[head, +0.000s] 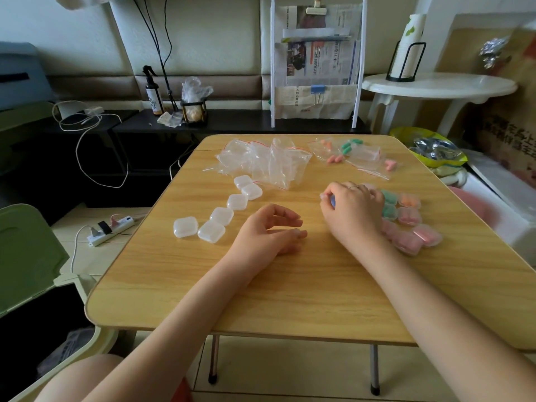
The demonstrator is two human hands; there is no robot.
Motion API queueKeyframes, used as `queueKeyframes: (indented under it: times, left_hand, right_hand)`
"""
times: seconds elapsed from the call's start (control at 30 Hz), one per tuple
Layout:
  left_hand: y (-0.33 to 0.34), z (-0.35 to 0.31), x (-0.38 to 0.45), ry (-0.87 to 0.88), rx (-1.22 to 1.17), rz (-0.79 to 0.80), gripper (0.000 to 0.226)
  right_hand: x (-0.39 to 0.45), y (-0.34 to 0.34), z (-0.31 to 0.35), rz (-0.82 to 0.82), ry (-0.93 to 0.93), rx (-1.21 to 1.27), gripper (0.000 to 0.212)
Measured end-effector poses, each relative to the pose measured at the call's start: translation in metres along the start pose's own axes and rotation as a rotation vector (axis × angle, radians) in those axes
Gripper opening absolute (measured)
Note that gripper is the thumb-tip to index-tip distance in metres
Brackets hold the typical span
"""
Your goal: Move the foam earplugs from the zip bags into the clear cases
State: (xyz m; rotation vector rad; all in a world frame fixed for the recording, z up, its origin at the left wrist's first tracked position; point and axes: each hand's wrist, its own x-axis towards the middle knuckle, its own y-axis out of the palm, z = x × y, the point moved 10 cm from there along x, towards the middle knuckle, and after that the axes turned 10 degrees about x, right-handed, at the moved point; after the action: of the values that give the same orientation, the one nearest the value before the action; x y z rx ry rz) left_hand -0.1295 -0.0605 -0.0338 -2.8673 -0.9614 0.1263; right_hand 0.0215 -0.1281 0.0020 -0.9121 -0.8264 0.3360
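On our wooden table [290,285], our left hand [269,233] rests near the centre, fingers loosely curled and holding nothing. Our right hand [352,208], at about two o'clock from it, pinches a small bluish thing (too hidden to name). Empty clear cases [220,214] run in a line toward ten o'clock. Filled cases [409,224] sit at three o'clock, touching our right hand. Empty zip bags [261,162] lie at twelve o'clock, bags with earplugs [348,153] at one o'clock.
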Motion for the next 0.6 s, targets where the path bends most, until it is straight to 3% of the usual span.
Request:
queueKeyframes:
  times: [0.23,0.37,0.43,0.53,0.6]
  left_hand:
    - [-0.005,-0.001,-0.001,0.000,-0.007,-0.045,0.013]
    - [-0.021,-0.006,0.000,0.027,0.067,-0.152,0.013]
    - [-0.041,-0.019,-0.003,0.133,0.303,-0.299,0.014]
    - [-0.064,-0.054,-0.017,0.369,0.860,-0.529,0.016]
    - [-0.073,-0.057,-0.017,0.348,1.185,-0.555,0.026]
  right_hand:
    - [-0.003,0.000,0.003,-0.021,-0.002,0.057,0.026]
    - [-0.003,0.003,0.009,-0.016,-0.046,0.033,0.026]
    - [-0.003,0.003,0.012,-0.026,-0.066,0.035,0.025]
    - [-0.004,0.003,0.016,-0.022,-0.086,0.034,0.025]
    - [-0.004,0.001,0.018,-0.018,-0.096,0.050,0.025]
